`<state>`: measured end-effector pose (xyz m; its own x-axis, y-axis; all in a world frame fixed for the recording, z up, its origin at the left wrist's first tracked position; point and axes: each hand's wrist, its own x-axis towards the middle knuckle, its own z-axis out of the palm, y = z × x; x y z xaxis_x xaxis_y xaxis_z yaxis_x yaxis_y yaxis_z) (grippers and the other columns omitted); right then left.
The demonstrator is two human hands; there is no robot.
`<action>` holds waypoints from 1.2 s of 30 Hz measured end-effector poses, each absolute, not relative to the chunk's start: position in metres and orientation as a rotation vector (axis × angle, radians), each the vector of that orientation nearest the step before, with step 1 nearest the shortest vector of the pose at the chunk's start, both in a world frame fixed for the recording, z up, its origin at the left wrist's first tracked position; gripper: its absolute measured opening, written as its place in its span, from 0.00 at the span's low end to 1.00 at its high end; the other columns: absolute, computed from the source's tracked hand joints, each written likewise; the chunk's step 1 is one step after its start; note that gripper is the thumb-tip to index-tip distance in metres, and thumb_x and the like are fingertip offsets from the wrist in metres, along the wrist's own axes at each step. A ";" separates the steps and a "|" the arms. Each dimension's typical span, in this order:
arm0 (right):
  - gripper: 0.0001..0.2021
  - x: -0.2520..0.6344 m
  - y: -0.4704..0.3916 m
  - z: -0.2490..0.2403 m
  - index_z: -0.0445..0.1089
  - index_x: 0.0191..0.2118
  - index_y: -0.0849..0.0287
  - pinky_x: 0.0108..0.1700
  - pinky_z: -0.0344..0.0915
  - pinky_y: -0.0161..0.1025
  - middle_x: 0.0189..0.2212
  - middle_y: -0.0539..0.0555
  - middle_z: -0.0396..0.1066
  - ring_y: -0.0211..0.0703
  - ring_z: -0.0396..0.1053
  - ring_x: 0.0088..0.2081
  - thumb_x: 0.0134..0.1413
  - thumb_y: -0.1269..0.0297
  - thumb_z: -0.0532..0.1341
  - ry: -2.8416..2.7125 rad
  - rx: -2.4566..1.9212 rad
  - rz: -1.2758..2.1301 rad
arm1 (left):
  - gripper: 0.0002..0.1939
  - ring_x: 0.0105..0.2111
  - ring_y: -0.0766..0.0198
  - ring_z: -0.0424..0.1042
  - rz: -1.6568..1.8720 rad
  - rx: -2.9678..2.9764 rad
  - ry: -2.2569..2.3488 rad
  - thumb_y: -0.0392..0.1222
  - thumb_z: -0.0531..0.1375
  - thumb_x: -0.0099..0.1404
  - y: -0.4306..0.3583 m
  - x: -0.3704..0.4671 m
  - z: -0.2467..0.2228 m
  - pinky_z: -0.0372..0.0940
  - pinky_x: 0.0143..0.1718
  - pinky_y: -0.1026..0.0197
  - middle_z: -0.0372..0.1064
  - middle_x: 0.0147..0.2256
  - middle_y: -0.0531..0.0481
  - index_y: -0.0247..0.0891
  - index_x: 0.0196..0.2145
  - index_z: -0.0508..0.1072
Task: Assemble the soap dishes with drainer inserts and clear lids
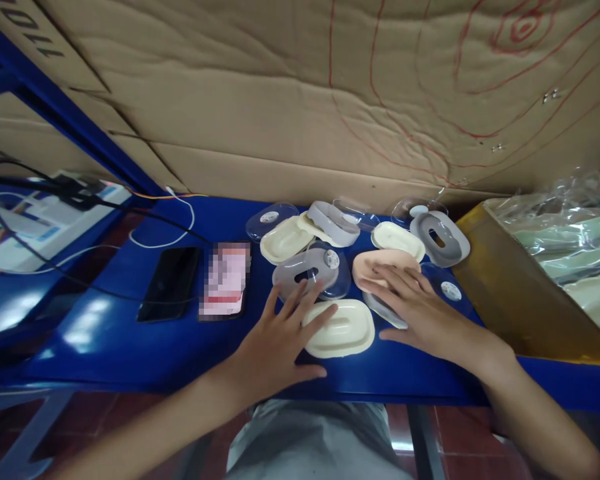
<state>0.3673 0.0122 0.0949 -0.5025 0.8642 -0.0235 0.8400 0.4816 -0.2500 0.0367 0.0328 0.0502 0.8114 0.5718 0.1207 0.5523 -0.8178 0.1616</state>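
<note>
My left hand point(280, 340) is spread, its fingertips over a grey oval plastic part with a slot point(291, 265) and over the edge of a cream oval tray point(350, 330). Fingers outstretched, my right hand point(415, 300) rests on a peach oval piece point(367, 265). Beneath that piece a grey part point(387, 312) shows partly. Behind the hands lie more cream pieces point(285, 240), a grey ring-shaped part point(335, 225), a cream oval piece point(397, 240) and a grey slotted dish point(443, 240). Clear oval covers point(265, 220) with round stickers lie among them.
Two phones, one dark point(169, 283) and one with a lit screen point(225, 280), lie left on the blue table point(105, 333). At right stands a cardboard box point(525, 293) with bagged pale pieces point(575, 233). Cables run to a power strip point(55, 227); a cardboard wall point(280, 100) rises behind.
</note>
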 end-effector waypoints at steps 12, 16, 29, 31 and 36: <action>0.40 0.397 0.037 0.079 0.44 0.79 0.32 0.69 0.57 0.69 0.70 0.58 0.68 0.66 0.64 0.71 0.70 0.67 0.58 -2.286 -1.707 -0.289 | 0.27 0.72 0.37 0.61 0.272 3.003 0.698 0.52 0.65 0.74 0.024 0.056 0.044 0.62 0.69 0.31 0.49 0.78 0.36 0.42 0.66 0.70; 0.39 0.404 0.033 0.069 0.50 0.78 0.34 0.68 0.57 0.68 0.70 0.59 0.67 0.66 0.64 0.70 0.68 0.71 0.57 -2.222 -1.742 -0.357 | 0.24 0.71 0.41 0.63 0.296 3.044 0.643 0.51 0.61 0.76 0.028 0.071 0.046 0.56 0.73 0.32 0.54 0.76 0.34 0.38 0.64 0.71; 0.18 0.409 0.032 0.068 0.75 0.61 0.42 0.64 0.62 0.62 0.67 0.58 0.70 0.62 0.68 0.68 0.72 0.65 0.57 -2.097 -1.675 -0.190 | 0.21 0.65 0.41 0.68 0.331 2.852 0.458 0.45 0.67 0.63 0.047 0.113 0.065 0.46 0.75 0.30 0.69 0.66 0.36 0.37 0.53 0.75; 0.15 0.412 0.030 0.073 0.76 0.59 0.44 0.64 0.64 0.61 0.65 0.58 0.73 0.61 0.70 0.66 0.73 0.62 0.59 -2.021 -1.600 -0.160 | 0.24 0.64 0.42 0.68 0.398 2.823 0.485 0.45 0.68 0.62 0.052 0.117 0.071 0.45 0.75 0.31 0.70 0.65 0.36 0.37 0.54 0.74; 0.11 0.408 0.024 0.083 0.76 0.57 0.49 0.61 0.67 0.53 0.56 0.56 0.79 0.54 0.75 0.59 0.74 0.64 0.61 -1.960 -1.355 -0.042 | 0.23 0.64 0.43 0.69 0.502 2.861 0.588 0.50 0.69 0.68 0.069 0.133 0.074 0.48 0.73 0.33 0.73 0.62 0.38 0.36 0.56 0.73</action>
